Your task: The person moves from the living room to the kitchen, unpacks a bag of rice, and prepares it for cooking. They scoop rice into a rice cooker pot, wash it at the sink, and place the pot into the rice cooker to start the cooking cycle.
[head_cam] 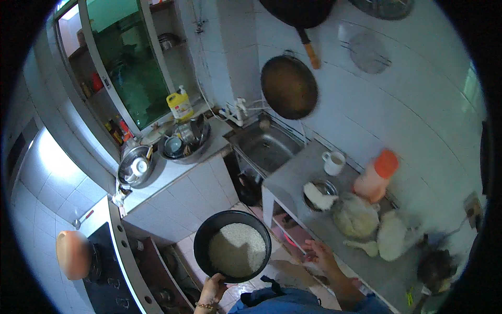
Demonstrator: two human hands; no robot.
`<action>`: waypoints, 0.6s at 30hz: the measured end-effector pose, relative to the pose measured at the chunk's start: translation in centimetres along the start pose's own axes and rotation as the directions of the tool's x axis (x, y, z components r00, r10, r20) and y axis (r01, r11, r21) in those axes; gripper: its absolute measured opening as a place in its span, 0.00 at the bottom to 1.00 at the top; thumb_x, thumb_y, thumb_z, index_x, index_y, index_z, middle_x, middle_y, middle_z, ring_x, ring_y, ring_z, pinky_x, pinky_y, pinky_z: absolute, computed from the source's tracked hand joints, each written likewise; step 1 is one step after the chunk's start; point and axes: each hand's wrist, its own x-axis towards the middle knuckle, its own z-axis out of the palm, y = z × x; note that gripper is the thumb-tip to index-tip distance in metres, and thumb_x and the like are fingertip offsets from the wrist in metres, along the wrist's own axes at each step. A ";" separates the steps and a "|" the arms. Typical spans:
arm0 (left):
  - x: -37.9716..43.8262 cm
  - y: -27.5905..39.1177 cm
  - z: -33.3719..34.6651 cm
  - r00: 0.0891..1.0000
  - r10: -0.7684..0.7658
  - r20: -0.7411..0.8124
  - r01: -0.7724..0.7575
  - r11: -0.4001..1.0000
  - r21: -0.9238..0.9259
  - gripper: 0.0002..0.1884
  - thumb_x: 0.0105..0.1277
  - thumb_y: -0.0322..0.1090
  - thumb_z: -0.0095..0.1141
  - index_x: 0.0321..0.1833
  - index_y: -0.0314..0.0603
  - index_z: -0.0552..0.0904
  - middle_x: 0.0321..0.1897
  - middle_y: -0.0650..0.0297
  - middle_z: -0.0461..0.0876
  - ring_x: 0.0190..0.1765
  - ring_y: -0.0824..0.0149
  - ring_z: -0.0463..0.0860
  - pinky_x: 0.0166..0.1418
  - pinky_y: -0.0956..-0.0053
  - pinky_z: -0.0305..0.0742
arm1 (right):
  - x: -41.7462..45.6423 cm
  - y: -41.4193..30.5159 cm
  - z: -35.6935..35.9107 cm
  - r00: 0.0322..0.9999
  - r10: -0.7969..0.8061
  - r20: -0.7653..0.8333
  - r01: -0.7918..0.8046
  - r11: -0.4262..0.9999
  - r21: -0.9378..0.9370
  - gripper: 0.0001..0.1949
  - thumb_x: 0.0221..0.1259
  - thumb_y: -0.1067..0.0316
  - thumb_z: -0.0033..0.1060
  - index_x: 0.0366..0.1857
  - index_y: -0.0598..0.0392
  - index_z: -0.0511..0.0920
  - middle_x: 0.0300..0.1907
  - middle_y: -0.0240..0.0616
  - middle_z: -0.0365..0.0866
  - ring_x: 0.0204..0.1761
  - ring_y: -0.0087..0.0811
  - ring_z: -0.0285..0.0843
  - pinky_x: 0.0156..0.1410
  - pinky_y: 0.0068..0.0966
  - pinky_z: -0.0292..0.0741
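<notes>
My left hand (pixel 213 291), with a beaded bracelet at the wrist, grips the near rim of a round black pot (pixel 197 251). Inside the pot lies white grain that looks like rice (pixel 245 237), partly in shadow. My right hand (pixel 322 253) is to the right of the pot, apart from it, its fingers spread and holding nothing, beside the edge of the grey counter (pixel 282 176). On that counter stand a metal bowl (pixel 332 188) with a white cloth-like thing over it, a white mug (pixel 334 163) and a plastic bag (pixel 355 216).
A steel sink (pixel 268 145) lies ahead, with a wok (pixel 289 87) hanging above. Bowls and pans fill a large basin (pixel 184 157) on the left counter, near a yellow pump bottle (pixel 180 106). A black cooktop (pixel 104 274) is at lower left; a jug with an orange lid (pixel 376 174) stands right.
</notes>
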 end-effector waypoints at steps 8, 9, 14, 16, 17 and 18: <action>15.0 10.6 4.9 0.974 0.105 0.199 -0.173 0.914 0.366 0.15 0.55 0.26 0.61 0.46 0.31 0.78 0.39 0.54 0.82 0.43 0.61 0.81 0.50 0.68 0.77 | 18.7 -10.3 10.5 0.936 -0.329 0.126 0.352 0.889 -0.294 0.18 0.66 0.57 0.46 0.53 0.58 0.72 0.49 0.39 0.77 0.49 0.30 0.72 0.55 0.23 0.67; 16.9 11.7 5.2 0.981 0.073 0.180 -0.128 0.939 0.318 0.15 0.56 0.27 0.59 0.46 0.30 0.77 0.39 0.53 0.81 0.43 0.60 0.81 0.49 0.68 0.77 | 21.9 -12.0 13.0 0.906 -0.373 0.199 0.422 0.827 -0.372 0.18 0.66 0.58 0.46 0.53 0.58 0.72 0.51 0.39 0.75 0.51 0.32 0.71 0.57 0.24 0.66; 27.1 17.7 10.8 0.977 -0.077 0.201 0.026 0.969 0.246 0.14 0.60 0.27 0.48 0.48 0.27 0.74 0.41 0.47 0.79 0.42 0.55 0.81 0.45 0.65 0.80 | 35.2 -18.2 20.1 0.636 -0.710 0.301 0.671 0.318 -0.670 0.20 0.63 0.60 0.49 0.56 0.57 0.68 0.59 0.48 0.64 0.60 0.45 0.62 0.64 0.35 0.58; 31.4 19.7 12.9 0.975 -0.100 0.196 0.042 0.959 0.279 0.15 0.60 0.27 0.49 0.49 0.27 0.72 0.40 0.47 0.79 0.41 0.55 0.81 0.44 0.65 0.81 | 40.5 -20.6 23.1 0.578 -0.770 0.271 0.607 0.183 -0.773 0.22 0.61 0.60 0.51 0.57 0.57 0.66 0.59 0.50 0.63 0.61 0.49 0.59 0.65 0.41 0.55; 33.6 20.5 13.8 0.973 -0.108 0.202 0.045 0.955 0.294 0.16 0.60 0.27 0.49 0.50 0.27 0.71 0.40 0.47 0.78 0.41 0.55 0.81 0.43 0.65 0.81 | 42.9 -21.8 24.1 0.546 -0.798 0.254 0.570 0.132 -0.811 0.23 0.60 0.60 0.52 0.57 0.57 0.65 0.59 0.50 0.62 0.62 0.50 0.58 0.65 0.42 0.54; 36.5 20.5 13.9 0.965 -0.136 0.226 0.067 0.955 0.290 0.17 0.60 0.27 0.49 0.52 0.27 0.69 0.41 0.47 0.78 0.41 0.54 0.81 0.43 0.64 0.81 | 45.4 -22.5 25.0 0.522 -0.814 0.254 0.536 0.082 -0.840 0.23 0.58 0.60 0.54 0.57 0.57 0.65 0.60 0.50 0.61 0.62 0.50 0.57 0.65 0.44 0.54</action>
